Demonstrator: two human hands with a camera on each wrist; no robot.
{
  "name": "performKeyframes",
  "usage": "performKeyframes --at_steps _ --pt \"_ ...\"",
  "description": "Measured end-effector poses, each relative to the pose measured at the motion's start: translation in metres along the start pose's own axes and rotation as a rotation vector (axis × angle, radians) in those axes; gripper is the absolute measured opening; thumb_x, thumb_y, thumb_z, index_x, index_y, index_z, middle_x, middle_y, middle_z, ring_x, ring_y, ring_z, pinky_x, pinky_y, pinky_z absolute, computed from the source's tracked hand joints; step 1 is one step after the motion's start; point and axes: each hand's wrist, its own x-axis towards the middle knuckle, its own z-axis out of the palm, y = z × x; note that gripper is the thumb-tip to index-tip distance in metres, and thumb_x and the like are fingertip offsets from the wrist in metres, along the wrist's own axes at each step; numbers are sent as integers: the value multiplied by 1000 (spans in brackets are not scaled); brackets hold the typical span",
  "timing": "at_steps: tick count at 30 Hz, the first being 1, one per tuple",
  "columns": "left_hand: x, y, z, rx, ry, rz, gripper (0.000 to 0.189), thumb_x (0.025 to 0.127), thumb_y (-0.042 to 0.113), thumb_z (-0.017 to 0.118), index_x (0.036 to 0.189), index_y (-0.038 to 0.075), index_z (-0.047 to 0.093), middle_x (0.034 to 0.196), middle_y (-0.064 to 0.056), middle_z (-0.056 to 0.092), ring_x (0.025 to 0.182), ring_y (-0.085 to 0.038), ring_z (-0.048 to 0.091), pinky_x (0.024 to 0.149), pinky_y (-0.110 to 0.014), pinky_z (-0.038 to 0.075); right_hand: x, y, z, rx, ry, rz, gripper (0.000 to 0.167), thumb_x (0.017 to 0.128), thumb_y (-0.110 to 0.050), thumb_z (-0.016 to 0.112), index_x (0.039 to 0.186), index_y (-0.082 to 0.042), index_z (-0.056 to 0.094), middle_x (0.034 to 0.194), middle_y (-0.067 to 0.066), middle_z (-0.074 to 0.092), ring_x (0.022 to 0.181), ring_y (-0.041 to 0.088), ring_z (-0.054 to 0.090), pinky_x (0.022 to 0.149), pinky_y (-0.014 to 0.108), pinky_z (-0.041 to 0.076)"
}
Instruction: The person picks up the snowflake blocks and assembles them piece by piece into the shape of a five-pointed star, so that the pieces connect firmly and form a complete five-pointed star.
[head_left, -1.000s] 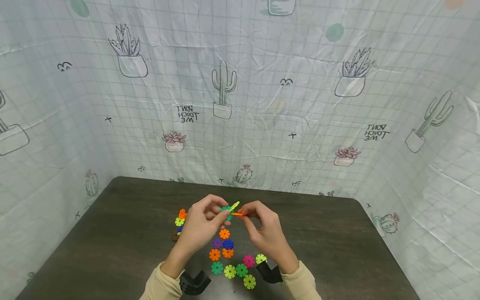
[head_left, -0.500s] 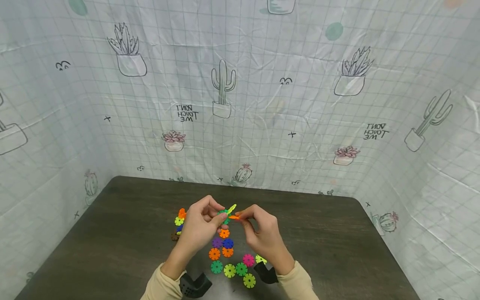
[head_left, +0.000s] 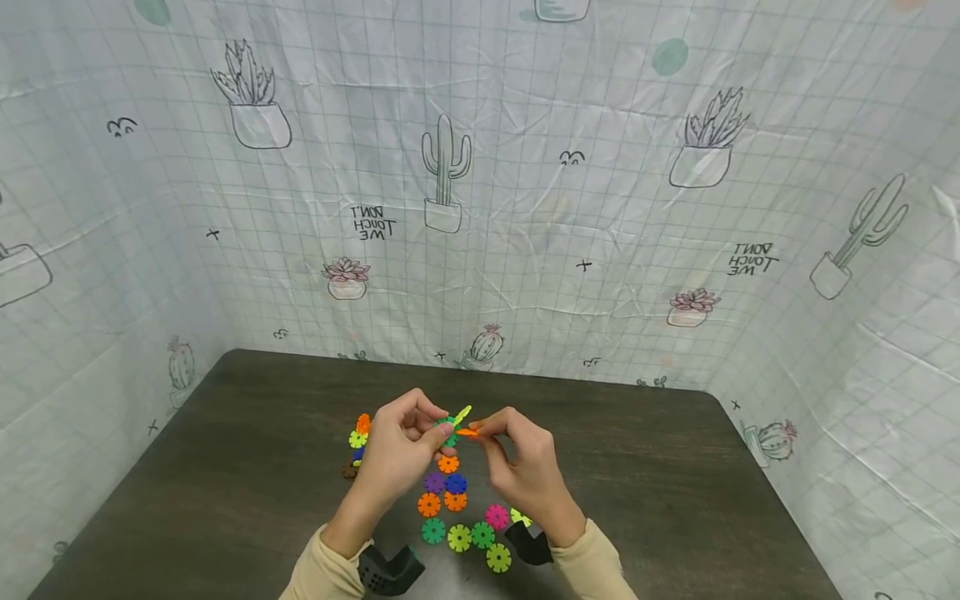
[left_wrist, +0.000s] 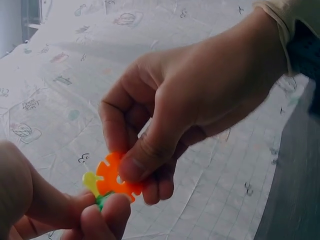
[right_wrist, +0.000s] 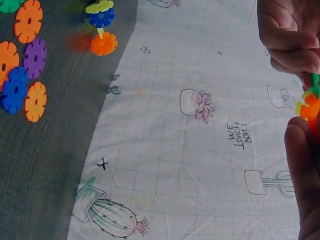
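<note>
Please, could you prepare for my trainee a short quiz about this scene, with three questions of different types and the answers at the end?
1. Which hand pinches the raised orange disc?
2. True or false: the left hand holds nothing.
3. In the head view, which disc lies just to the right of the purple disc on the table? A) pink B) blue C) brown

Key:
1. The right hand.
2. False: its fingers grip a green disc, with a yellow disc showing beside it.
3. B, the blue disc.
</note>
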Motion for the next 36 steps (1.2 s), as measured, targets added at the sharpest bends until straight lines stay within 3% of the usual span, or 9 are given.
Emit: performKeyframes --at_steps 13,18,22,27,32,36 --pt "-3 3 4 -49 38 -6 6 91 -11 66 91 -5 63 74 -19 60 56 -20 66 57 -27 59 0 -3 4 1 19 -13 31 79 22 70 92 -4 60 89 7 69 82 21 73 75 23 60" --pt "-6 4 6 -76 63 -13 7 91 -12 65 91 -6 63 74 -19 61 56 -22 67 57 -27 59 -3 -5 9 3 64 -20 31 78 24 68 91 -3 59 90 8 70 80 21 73 74 22 60" --pt "-6 4 7 -106 55 -9 6 92 -13 64 93 -8 62 79 -25 61 55 -22 67 57 -26 59 -4 -4 12 4 113 -38 29 78 24 67 89 -2 59 89 9 69 79 22 72 73 23 60" --pt "-5 2 5 -112 30 -20 5 92 -12 64 93 -8 61 80 -26 61 55 -18 67 58 -27 60 -4 -3 13 3 110 -38 27 79 21 69 91 -1 60 89 10 69 78 22 72 73 23 60" --pt "-3 -1 -2 -89 2 -6 5 92 -8 67 96 -6 64 83 -29 63 57 -19 70 59 -31 61 -4 -3 13 18 75 -36 11 92 6 68 96 -1 61 91 11 69 79 22 72 75 22 60" --pt "0 -1 -10 -47 -45 11 8 94 -2 68 102 -4 66 82 -24 63 59 -18 70 63 -35 62 -2 -4 14 8 65 -34 5 97 -3 66 99 -1 61 92 10 69 80 20 71 75 21 60"
